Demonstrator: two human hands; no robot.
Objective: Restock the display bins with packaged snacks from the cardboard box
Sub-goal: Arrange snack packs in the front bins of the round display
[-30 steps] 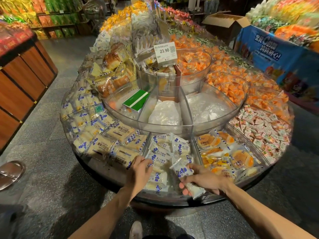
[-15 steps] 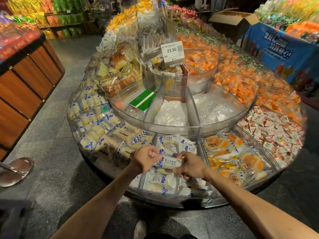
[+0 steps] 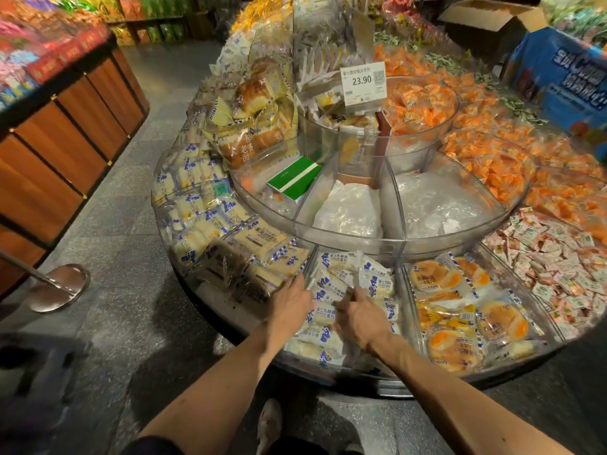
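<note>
The front compartment [image 3: 403, 284] of the round clear display holds several white-and-blue snack packs [image 3: 374, 277]. Both my hands are down in it. My left hand [image 3: 290, 305] lies with fingers stretched on the packs by the compartment's left divider. My right hand [image 3: 363, 320] is just to its right, fingers curled and pinching the edge of one snack pack [image 3: 343, 300]; motion blur hides the exact grip. Another pack [image 3: 323, 315] lies flat between the hands. An open cardboard box [image 3: 486, 18] stands far back at the right.
Compartments of orange-filled bun packs [image 3: 460, 316] and pink sweets [image 3: 558, 267] lie right; bread packs [image 3: 259, 251] left. The upper tier holds a green box [image 3: 294, 178] and a 23.90 price sign [image 3: 363, 83]. A metal stanchion base [image 3: 59, 287] and wooden counter [image 3: 65, 152] flank the aisle.
The hands had lifted one pack together above the bin; now both have dropped lower into the compartment and moved apart. The view has shifted closer to the display.
</note>
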